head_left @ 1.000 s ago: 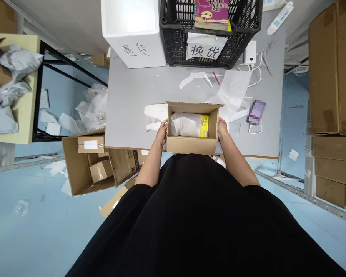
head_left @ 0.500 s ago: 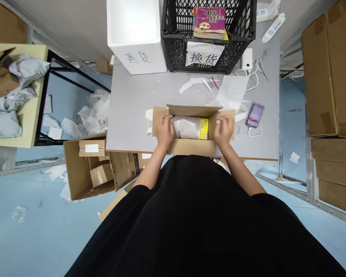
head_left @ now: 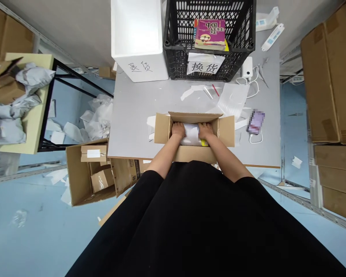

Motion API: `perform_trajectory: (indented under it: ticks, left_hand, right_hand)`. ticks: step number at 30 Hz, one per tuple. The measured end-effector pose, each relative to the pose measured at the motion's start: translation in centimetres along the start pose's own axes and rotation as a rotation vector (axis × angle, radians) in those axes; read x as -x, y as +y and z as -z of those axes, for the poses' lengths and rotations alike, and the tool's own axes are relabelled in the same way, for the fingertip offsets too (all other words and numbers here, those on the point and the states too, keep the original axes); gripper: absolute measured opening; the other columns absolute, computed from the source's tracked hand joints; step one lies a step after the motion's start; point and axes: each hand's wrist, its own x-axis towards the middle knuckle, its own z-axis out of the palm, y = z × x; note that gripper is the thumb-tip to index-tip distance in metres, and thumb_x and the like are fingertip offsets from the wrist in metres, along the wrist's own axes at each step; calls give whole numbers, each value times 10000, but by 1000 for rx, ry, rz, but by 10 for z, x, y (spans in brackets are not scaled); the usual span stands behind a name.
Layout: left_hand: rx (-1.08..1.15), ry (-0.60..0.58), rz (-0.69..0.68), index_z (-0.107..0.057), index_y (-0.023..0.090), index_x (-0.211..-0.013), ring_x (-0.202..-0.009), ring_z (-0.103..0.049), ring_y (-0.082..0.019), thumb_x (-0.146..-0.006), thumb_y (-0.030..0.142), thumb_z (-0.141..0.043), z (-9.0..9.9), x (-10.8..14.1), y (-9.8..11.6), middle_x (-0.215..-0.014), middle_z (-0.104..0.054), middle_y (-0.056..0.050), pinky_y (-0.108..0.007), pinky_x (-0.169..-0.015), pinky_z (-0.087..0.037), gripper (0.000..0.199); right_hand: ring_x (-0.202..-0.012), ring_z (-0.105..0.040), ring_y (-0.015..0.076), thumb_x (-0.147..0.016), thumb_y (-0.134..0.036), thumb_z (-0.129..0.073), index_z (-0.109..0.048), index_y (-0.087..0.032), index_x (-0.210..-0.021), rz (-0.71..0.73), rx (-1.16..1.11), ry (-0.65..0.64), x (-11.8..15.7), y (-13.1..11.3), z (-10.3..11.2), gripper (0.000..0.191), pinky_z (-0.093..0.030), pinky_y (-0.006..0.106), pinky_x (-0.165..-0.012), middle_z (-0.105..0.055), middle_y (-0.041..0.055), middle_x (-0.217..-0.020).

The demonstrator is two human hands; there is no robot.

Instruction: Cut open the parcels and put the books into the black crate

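Observation:
An open cardboard box [head_left: 194,154] sits at the front edge of the grey table [head_left: 138,115], its side flaps folded outward. Inside lies a white-wrapped package [head_left: 192,135], with a yellow label [head_left: 204,143] mostly covered at its right end. My left hand [head_left: 178,130] and my right hand [head_left: 206,131] both reach into the box and press down on top of the package, close together. Most of the package is hidden under them and my forearms.
A black crate [head_left: 210,65] holding a magazine and a white foam box [head_left: 138,42] stand at the table's back. A white power bank [head_left: 247,67], a blurred phone [head_left: 255,122] and plastic scraps lie nearby. An open carton [head_left: 90,175] sits on the floor left; stacked cartons [head_left: 320,84] stand right.
The box's side flaps have opened outward. My hands have moved from the box's outer sides to inside it, on top of the package. The view has shifted slightly.

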Motion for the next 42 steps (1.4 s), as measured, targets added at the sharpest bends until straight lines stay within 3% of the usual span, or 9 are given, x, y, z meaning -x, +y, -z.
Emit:
perform_trajectory:
  ticks: [6, 14, 18, 22, 28, 31, 36, 39, 42]
  left_hand:
    - [-36, -102, 13, -258, 23, -1548, -1494, -270, -366, -700, 283, -806, -19, -11, 0, -1586, -319, -306, -421, -1202, -184, 1042]
    - [11, -93, 23, -377, 23, -1422, -1347, -441, -373, -669, 282, -836, -11, -19, 0, -1415, -477, -311, -432, -1121, -320, 919]
    - [298, -83, 119, -410, 0, -1394, -1367, -439, -397, -684, 182, -797, -11, -25, -1, -1419, -465, -337, -448, -1128, -338, 830]
    - [540, -122, 269, -393, -34, -1419, -1313, -538, -408, -652, 160, -818, -13, -35, -6, -1395, -508, -365, -413, -1029, -455, 898]
    - [695, -152, 321, -607, 82, -1226, -1178, -658, -368, -545, 207, -887, -17, -43, -19, -1241, -680, -242, -371, -891, -531, 747]
    - [908, -78, 331, -657, 119, -1096, -1020, -707, -313, -475, 167, -898, -20, -36, -20, -1066, -739, -160, -339, -798, -539, 668]
    - [1357, -18, 137, -661, 157, -806, -728, -639, -184, -435, 127, -865, -16, -6, -20, -800, -699, -30, -284, -671, -491, 425]
    - [1364, 33, -72, -616, 166, -731, -645, -546, -124, -497, 259, -868, -2, 16, -21, -717, -626, 21, -249, -627, -429, 356]
    - [1214, 190, -239, -561, 182, -715, -632, -467, -100, -564, 334, -850, 19, 40, -22, -664, -531, 61, -224, -612, -357, 359]
  right_hand:
    - [-1410, -374, 392, -734, -333, -749, -328, -184, -1548, -30, 44, -18, -7, 2, -18, 929, -240, 489, -1162, -421, 214, -1483]
    - [-1325, -446, 374, -686, -349, -769, -420, -142, -1464, 18, 52, 11, -17, 6, -16, 877, -241, 474, -1175, -450, 209, -1434]
    - [-1304, -453, 371, -682, -379, -779, -466, -99, -1407, 7, 44, 7, -18, 6, -14, 838, -252, 464, -1165, -468, 219, -1398]
    - [-1253, -485, 349, -708, -360, -763, -501, -65, -1347, 12, 40, 13, -14, 4, -9, 751, -322, 436, -1114, -505, 232, -1368]
    - [-1251, -496, 347, -750, -330, -778, -501, -37, -1326, -21, 84, 25, -5, -4, 10, 703, -366, 435, -1051, -570, 256, -1331]
    - [-1231, -544, 340, -787, -339, -778, -522, -66, -1324, -10, 74, -2, 1, -4, 26, 655, -400, 430, -1022, -603, 250, -1316]
    - [-1177, -614, 314, -874, -315, -709, -592, -145, -1248, 147, 39, -66, 19, 7, 54, 427, -447, 396, -951, -645, 188, -1289]
    - [-1167, -612, 301, -870, -298, -713, -616, -167, -1181, 213, 10, -12, 37, 13, 67, 351, -449, 359, -913, -654, 163, -1266]
    - [-1068, -628, 298, -867, -307, -703, -621, -176, -1135, 231, -45, 77, 58, 17, 79, 310, -444, 339, -833, -678, 150, -1183]
